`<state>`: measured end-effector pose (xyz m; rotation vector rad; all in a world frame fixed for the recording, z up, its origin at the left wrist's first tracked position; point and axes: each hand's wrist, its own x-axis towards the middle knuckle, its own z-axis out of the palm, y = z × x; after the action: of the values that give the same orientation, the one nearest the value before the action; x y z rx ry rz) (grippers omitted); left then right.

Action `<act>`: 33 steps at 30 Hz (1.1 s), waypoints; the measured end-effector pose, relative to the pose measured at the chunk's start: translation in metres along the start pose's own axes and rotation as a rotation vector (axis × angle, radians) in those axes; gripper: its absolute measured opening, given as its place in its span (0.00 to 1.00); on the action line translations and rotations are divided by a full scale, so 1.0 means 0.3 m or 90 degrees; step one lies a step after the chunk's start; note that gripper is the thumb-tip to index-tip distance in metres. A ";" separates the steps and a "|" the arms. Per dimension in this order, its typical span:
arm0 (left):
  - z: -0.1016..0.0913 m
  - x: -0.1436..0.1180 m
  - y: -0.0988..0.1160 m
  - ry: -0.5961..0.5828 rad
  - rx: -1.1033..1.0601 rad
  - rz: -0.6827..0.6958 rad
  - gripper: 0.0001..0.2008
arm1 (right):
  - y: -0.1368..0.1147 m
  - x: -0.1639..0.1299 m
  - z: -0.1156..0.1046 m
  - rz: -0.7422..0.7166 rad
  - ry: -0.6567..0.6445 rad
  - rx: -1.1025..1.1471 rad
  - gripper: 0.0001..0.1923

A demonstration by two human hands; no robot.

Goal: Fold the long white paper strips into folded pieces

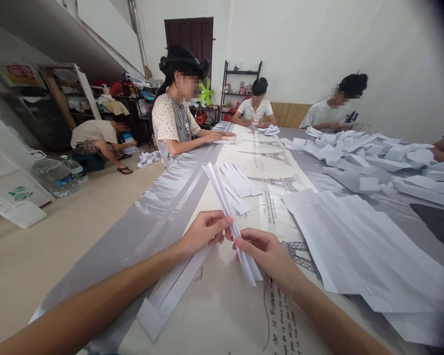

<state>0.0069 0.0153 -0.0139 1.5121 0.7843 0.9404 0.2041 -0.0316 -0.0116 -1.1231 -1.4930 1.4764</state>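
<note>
Head view, and both hands are pinched onto the same thing: a long, narrow, folded strip of white paper (227, 217). Left hand (203, 231) has its fingers (222, 223) closed on the strip's left edge, thumb on top; right hand (268, 256) nips it from the other side, its fingers (244, 242) curled tight on the paper. The two grips sit just apart, almost tip to tip, with the strip between them. Its long axis runs slantwise: the near end pokes down past the right fingers toward the wearer, the far end climbs up and away to the left beyond the left fingers. Neither hand is nearer; they share it.

Under the left fingers lies a flat white paper band (170, 301) on the surface (222, 315), a cloth printed with towers. Just past the fingers, loose short white folded slips (239, 185). To the right, wide creased white sheets (355, 236). Well beyond, a person in a spotted top (173, 123) leans on the same surface.
</note>
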 end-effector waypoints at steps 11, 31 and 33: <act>0.003 0.002 -0.032 0.097 -0.006 -0.004 0.19 | 0.018 0.007 0.016 -0.051 0.121 -0.101 0.17; 0.024 0.006 -0.019 0.093 -0.084 -0.070 0.21 | -0.011 -0.018 0.012 0.023 -0.074 0.041 0.11; 0.007 0.010 -0.016 0.149 -0.071 -0.087 0.22 | -0.010 -0.021 0.016 0.028 -0.133 0.018 0.08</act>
<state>0.0104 0.0177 -0.0184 1.2497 0.9727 1.0521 0.2015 -0.0391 -0.0084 -1.0154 -1.5903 1.6819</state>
